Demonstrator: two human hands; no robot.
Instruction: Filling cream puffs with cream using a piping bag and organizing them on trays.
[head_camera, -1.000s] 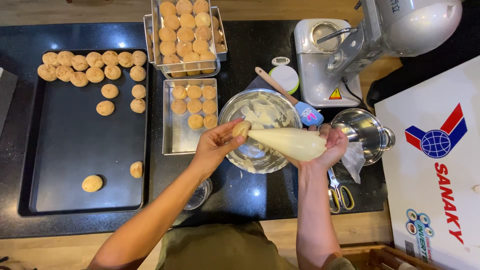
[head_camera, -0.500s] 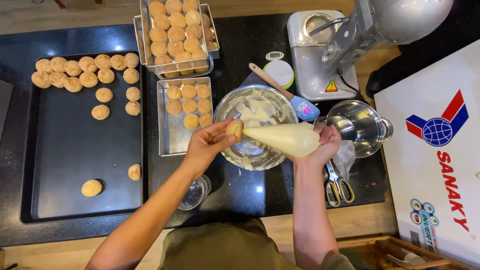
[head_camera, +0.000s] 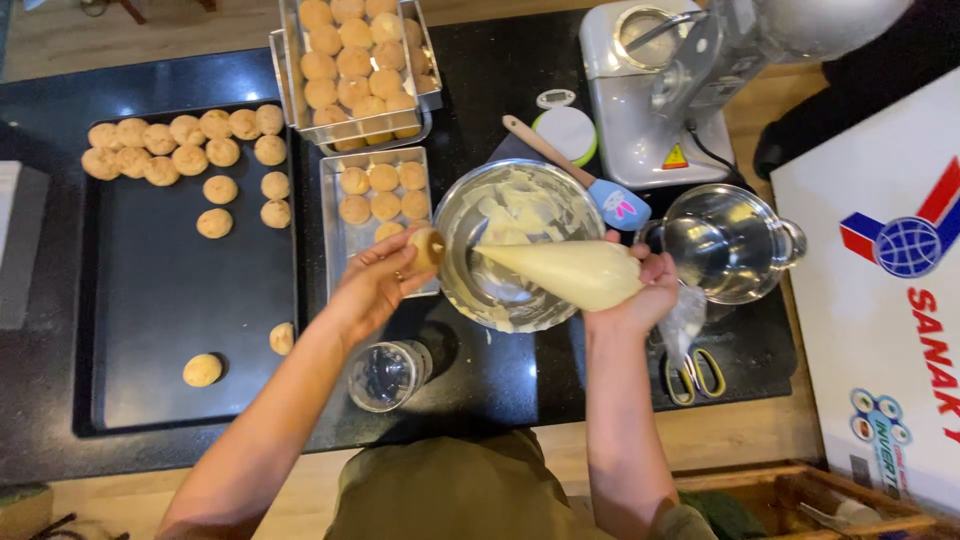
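Steel bowl under piping bag, scissors and glass nearby.

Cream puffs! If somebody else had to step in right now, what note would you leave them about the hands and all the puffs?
Left hand: holds one cream puff at the rim of the steel mixing bowl.
Right hand: grips the full piping bag, its tip pointing at that puff, over the bowl.
Where things are: loose puffs lie on the black tray; more sit in the small steel tray and the stacked trays behind it. A blue spatula leans on the bowl; scissors lie by the right hand.
Done or left: I cannot tell which puffs are already filled; the bag looks well stocked.
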